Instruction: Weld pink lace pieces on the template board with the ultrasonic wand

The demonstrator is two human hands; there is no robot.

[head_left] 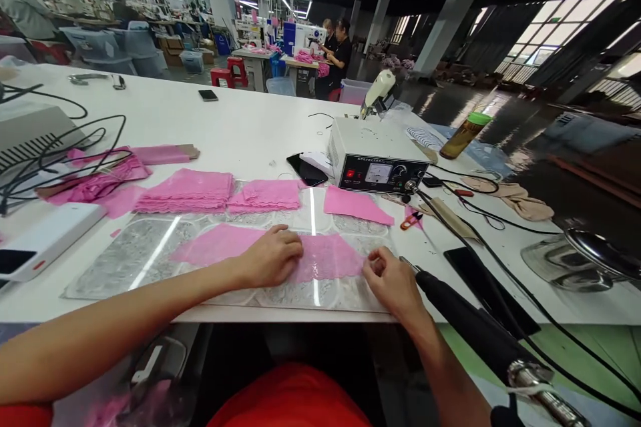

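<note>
Thin pink fabric (325, 255) lies flat on a grey marbled board (150, 260) in front of me. My left hand (270, 257) rests on its middle, fingers curled down and closed against the cloth. Whether it is one long piece or two overlapping is hidden under that hand. My right hand (393, 280) pinches the fabric's right end between thumb and forefinger. Just right of that hand lies a black-handled tool (451, 307) with a metal tip, wired by cable. Behind the fabric sit a pink fabric stack (187, 192), a smaller stack (265, 196) and a single pink piece (356, 204).
A control box (383, 170) with a dial stands behind the board. Orange thread snips (411, 220), a dark flat slab (488, 290), a steel pot (565, 263) and a bottle (463, 137) are at right. Cables cross there. A white device (55, 240) sits left; people work beyond.
</note>
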